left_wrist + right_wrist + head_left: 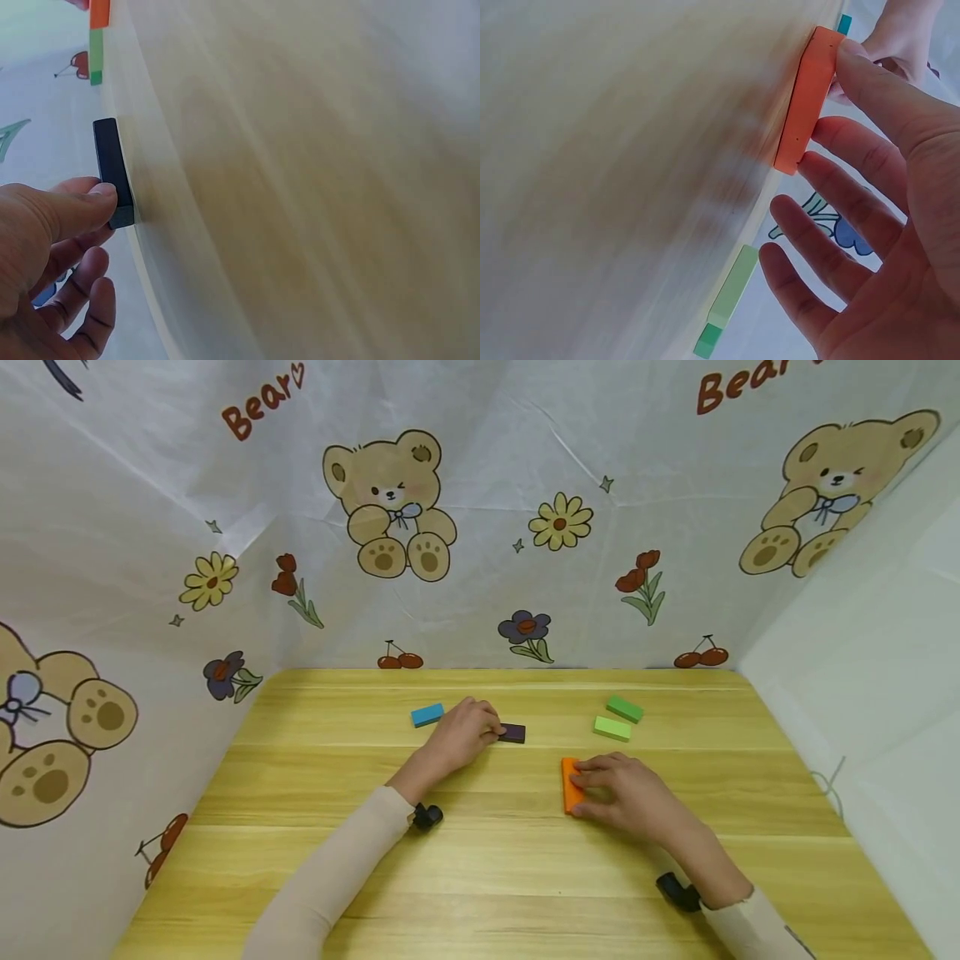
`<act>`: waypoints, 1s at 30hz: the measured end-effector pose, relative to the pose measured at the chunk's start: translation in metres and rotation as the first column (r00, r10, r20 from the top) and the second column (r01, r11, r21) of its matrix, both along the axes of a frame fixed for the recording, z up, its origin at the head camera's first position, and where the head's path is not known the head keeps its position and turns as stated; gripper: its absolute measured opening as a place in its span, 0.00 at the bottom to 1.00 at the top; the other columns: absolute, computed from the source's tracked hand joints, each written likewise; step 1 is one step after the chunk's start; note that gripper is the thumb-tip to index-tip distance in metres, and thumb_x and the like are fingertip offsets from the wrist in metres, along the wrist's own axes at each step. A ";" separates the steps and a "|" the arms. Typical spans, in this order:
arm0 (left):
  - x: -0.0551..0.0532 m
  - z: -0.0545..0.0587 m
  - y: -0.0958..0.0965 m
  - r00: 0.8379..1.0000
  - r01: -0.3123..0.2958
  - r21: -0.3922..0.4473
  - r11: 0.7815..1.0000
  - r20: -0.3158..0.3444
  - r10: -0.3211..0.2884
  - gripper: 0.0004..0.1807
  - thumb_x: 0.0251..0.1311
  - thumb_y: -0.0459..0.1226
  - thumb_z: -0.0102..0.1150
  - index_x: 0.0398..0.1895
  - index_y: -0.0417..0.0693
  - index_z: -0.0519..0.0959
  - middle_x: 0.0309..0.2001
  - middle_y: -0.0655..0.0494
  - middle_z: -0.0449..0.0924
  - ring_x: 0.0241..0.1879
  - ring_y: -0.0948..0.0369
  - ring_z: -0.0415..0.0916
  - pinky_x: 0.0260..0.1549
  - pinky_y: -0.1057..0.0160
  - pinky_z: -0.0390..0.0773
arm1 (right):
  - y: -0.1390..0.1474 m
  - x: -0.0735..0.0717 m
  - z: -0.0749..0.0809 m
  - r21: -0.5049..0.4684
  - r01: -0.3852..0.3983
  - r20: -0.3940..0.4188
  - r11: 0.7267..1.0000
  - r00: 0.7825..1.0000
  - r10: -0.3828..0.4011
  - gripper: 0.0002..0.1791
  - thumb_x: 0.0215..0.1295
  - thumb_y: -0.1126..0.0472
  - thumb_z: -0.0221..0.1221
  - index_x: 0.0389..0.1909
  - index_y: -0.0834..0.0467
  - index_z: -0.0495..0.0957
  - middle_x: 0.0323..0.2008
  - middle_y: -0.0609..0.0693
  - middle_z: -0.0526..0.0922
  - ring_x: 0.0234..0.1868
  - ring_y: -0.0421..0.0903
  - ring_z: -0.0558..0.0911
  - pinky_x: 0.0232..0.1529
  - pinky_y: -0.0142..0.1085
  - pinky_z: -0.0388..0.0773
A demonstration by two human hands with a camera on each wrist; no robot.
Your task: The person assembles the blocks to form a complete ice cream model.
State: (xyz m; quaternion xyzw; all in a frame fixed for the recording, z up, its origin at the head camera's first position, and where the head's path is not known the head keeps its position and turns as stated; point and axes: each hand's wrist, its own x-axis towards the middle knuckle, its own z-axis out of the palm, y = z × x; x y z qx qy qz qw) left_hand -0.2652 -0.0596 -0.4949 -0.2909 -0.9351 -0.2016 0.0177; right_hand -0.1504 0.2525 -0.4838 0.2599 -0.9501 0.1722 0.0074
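A black rectangular block (513, 733) lies on the table near its middle. My left hand (467, 731) pinches its left end, thumb (94, 204) on one face and index finger mostly hidden behind; the other fingers are loosely curled. Closer to me and to the right, an orange block (572, 786), longer-looking than the rest, lies pointing away from me. At its right side my right hand (626, 793) holds it with thumb and first fingers. In the right wrist view the thumb (877, 82) touches one end of the orange block (808, 101), and the last two fingers stay off it.
A blue block (427, 715) lies just left of my left hand. Beyond my right hand are a light green block (612, 728) and a darker green block (625, 709), close together. A bear-patterned cloth (480, 602) rises at the wooden table's (465, 877) back edge.
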 end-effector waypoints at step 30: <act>-0.003 0.000 0.027 0.999 0.033 0.008 0.999 0.028 -0.033 0.07 0.70 0.40 0.71 0.47 0.58 0.94 0.52 0.61 0.89 0.46 0.59 0.76 0.44 0.63 0.80 | -0.019 -0.006 0.004 0.018 -0.043 0.016 0.999 0.999 0.043 0.28 0.63 0.39 0.74 0.61 0.47 0.90 0.65 0.45 0.87 0.67 0.53 0.83 0.67 0.57 0.79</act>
